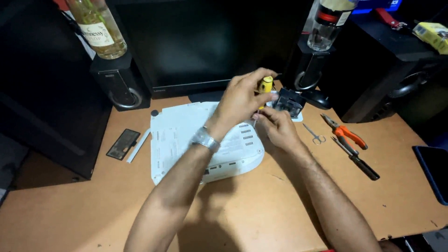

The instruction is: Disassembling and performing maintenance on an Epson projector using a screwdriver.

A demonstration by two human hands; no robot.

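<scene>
Screwdriver [265, 86], yellow-handled, stands upright over the upturned white laptop [186, 135] on the brown table [261, 210], gripped by the left hand [240, 100]. Right hand [276, 127] pinches its shaft. Beyond lie pliers [344, 133], small scissors [316, 135], then a dark monitor [196, 46].

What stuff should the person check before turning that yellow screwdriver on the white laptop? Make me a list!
1. Screwdriver gripped by the left hand: ok.
2. Right hand steadying things near the shaft: ok.
3. Tip seated in a screw: cannot tell, the hands hide it.
4. White laptop lying flat, underside up, on the table: ok.
5. Small black part kept away from the hands: not ok, it sits right beside them.
6. Pliers and small scissors within reach on the right: ok.
</scene>
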